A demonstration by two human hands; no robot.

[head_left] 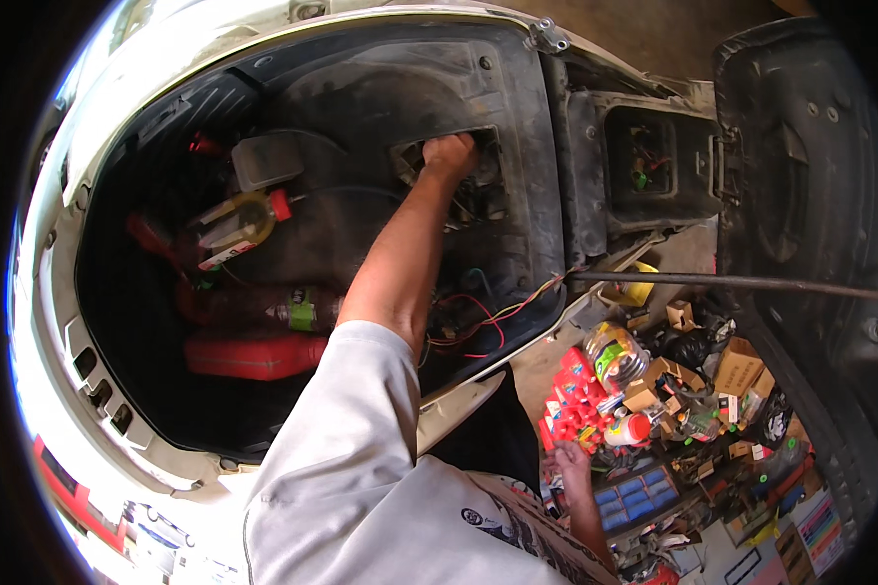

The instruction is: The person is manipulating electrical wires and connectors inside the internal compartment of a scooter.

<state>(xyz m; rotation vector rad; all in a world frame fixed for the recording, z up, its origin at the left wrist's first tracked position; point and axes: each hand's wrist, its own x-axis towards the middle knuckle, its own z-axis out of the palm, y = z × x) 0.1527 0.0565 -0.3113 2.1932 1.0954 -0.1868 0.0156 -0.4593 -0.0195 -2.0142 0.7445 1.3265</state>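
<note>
My left hand (451, 154) reaches down into a square opening (496, 195) in the floor of a dark vehicle compartment (400, 83). Its fingers are curled and partly hidden; whatever they grip does not show. Dirty mechanical parts surround the hand inside the opening. Low on the right, beside my body, hangs my right hand (570, 462) with loosely bent fingers apart and nothing visible in them. Red packages (574, 390) and a white jar with a red lid (628, 430) lie near it in this view.
Left in the compartment are a yellowish bottle with a red cap (239, 229), a clear plastic container (268, 159) and a red container (254, 356). Loose wires (483, 317) cross its near edge. A rod (732, 283) reaches the raised black panel (800, 146). Boxes (739, 366) clutter the lower right.
</note>
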